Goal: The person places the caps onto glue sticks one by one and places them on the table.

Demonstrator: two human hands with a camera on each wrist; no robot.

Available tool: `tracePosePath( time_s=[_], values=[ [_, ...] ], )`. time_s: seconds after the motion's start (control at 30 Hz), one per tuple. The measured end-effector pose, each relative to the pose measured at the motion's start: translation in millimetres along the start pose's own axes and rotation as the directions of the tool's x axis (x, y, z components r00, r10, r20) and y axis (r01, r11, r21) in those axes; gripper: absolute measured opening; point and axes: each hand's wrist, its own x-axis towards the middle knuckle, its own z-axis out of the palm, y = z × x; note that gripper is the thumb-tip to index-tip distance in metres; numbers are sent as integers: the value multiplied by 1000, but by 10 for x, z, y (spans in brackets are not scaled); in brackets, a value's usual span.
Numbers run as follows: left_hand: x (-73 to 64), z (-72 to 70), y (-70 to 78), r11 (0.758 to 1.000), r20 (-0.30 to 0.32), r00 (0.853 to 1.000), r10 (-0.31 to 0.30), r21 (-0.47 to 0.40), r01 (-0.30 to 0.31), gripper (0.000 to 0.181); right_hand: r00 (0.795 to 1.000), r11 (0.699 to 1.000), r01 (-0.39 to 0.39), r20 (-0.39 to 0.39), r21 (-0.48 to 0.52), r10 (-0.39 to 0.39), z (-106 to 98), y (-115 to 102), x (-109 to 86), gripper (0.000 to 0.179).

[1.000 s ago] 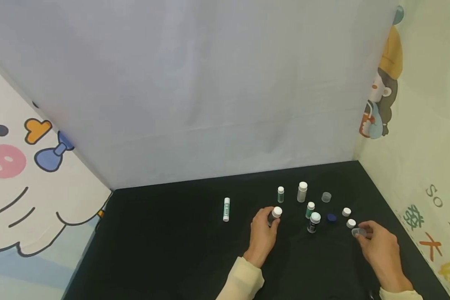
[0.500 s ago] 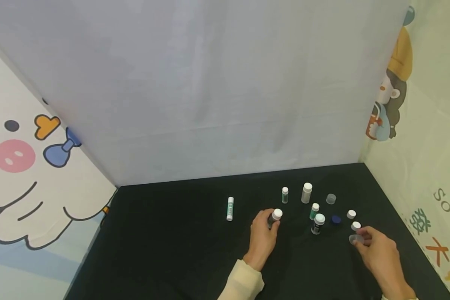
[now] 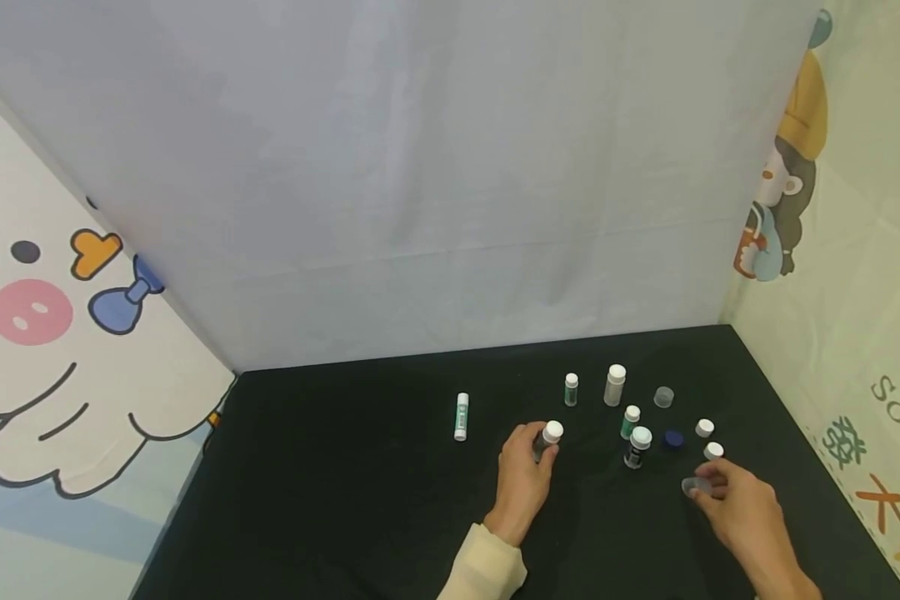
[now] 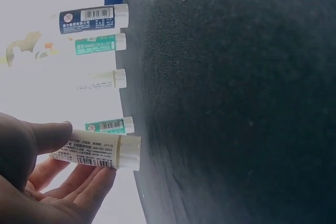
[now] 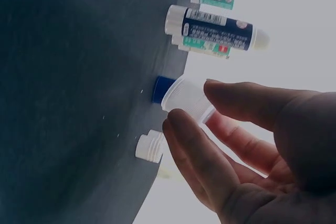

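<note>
Left hand [image 3: 520, 479] has its thumb and fingers curled round a tube with a printed label [image 4: 89, 148]; the tube lies across the fingertips, gripped by its body, and its white end stands out clear of the fingers; whether that end touches the black table [image 3: 330, 492] I cannot tell. Right hand [image 3: 746, 512], well apart from the left, is partly closed and pinches a clear cap [image 5: 186, 98] between thumb and fingertips; the cap sits at the very front of the grasp, on the side toward the left hand.

Just beyond the right fingers is a white cap [image 3: 714, 451], with a second white cap [image 3: 705, 427] a little farther off; a blue cap [image 3: 673, 439] lies to their left, and another clear cap [image 3: 663, 397] lies beyond it. Between the two hands is a dark blue tube [image 3: 634, 454], with a green tube [image 3: 630, 423] close behind it; farther back, beyond the left hand, are a small green tube [image 3: 572, 390] and a taller pale tube [image 3: 614, 387]; a green-and-white tube [image 3: 461, 417] is apart from these, to the left of the left hand.
</note>
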Motion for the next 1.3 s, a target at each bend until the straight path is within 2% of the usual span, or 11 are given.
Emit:
tracePosePath(
  time_s=[0.3, 0.47, 0.8, 1.3],
  values=[
    [-29, -50, -26, 1000, 1, 1000, 0, 10, 0, 25, 998, 1000, 7, 57, 25, -8, 82, -153, -34, 21],
    [-39, -84, -44, 1000, 7, 1000, -16, 2, 16, 26, 998, 999, 40, 56, 36, -41, 128, -235, -59, 19],
    [-43, -143, -63, 1000, -5, 1000, -10, 13, 10, 25, 994, 993, 94, 53, 75, -98, 213, -382, -93, 19],
    [-139, -170, -69, 1000, -8, 1000, -14, 18, 15, 24, 986, 974, 153, 46, 166, -162, 439, -747, -103, 20]
  ],
)
